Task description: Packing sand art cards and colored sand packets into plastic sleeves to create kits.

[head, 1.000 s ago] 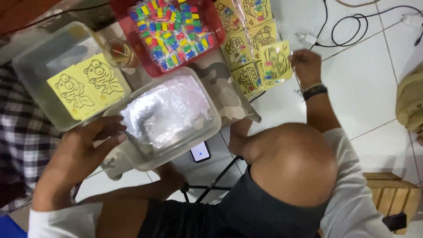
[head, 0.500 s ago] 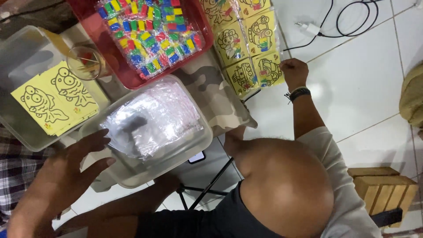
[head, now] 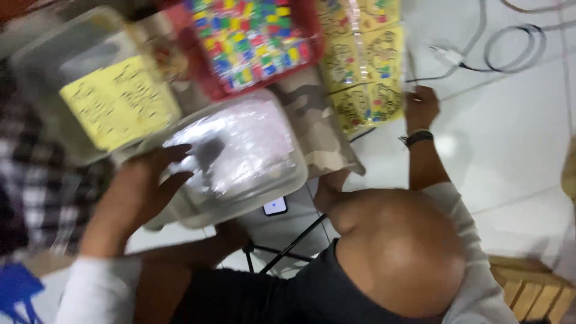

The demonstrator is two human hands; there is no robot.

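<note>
Left hand (head: pixel 141 192) lies spread open on the clear plastic tub (head: pixel 240 159); right hand (head: pixel 422 108) curls at yellow picture sheets (head: pixel 363 72), grip unclear.

Bright even indoor light, heavy motion blur, soft shadows

White sleeves, dark shorts, black wristband (head: pixel 417 138), prob. a watch.

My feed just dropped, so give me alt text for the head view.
Blurred view down at a low table: the left hand rests on a clear plastic tub of crinkled clear wrap, while the right hand touches a strip of yellow picture cards. A red tray of small multicoloured pieces lies beyond the tub.
</note>
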